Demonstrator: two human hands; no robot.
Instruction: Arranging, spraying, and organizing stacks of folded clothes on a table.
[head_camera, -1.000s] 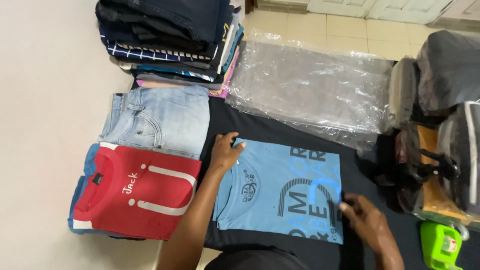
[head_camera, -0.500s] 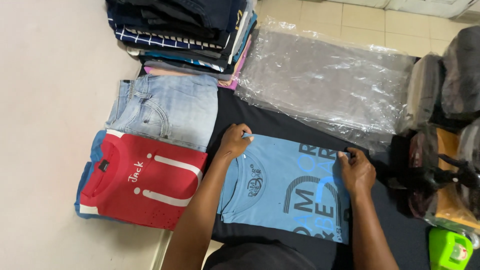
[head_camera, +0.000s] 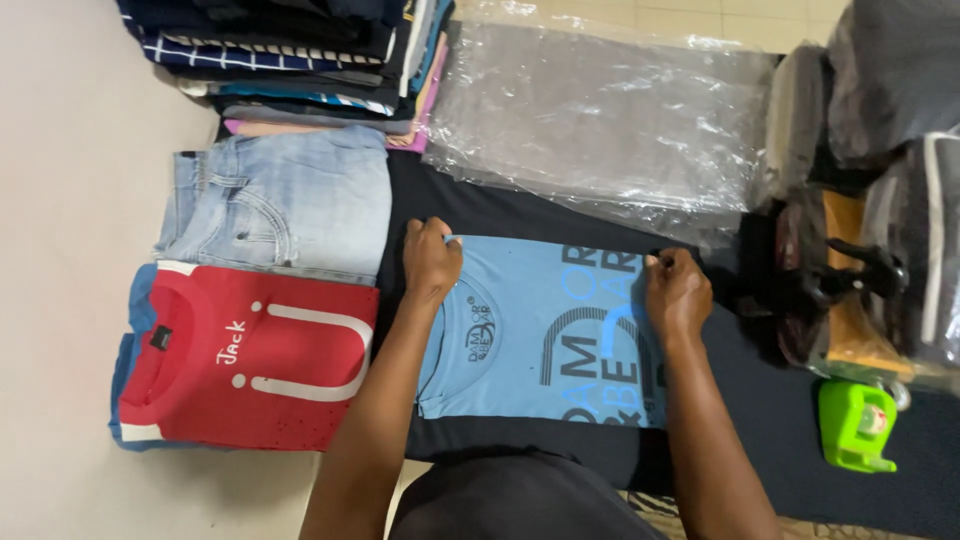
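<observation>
A folded light blue T-shirt (head_camera: 545, 330) with dark blue print lies flat on a black cloth (head_camera: 520, 210) in front of me. My left hand (head_camera: 432, 258) pinches its far left corner. My right hand (head_camera: 676, 288) pinches its far right corner. Both hands rest on the shirt's far edge, fingers closed on the fabric.
A folded red T-shirt (head_camera: 255, 358) lies to the left, on top of blue garments, with folded light jeans (head_camera: 280, 205) beyond it. A stack of folded clothes (head_camera: 300, 55) stands at the back left. Clear plastic bags (head_camera: 600, 120) lie behind the black cloth. Bagged items (head_camera: 880, 180) and a green tape dispenser (head_camera: 855, 425) sit at the right.
My right hand has moved from the shirt's near right edge up to its far right corner. My left hand stays at the far left corner.
</observation>
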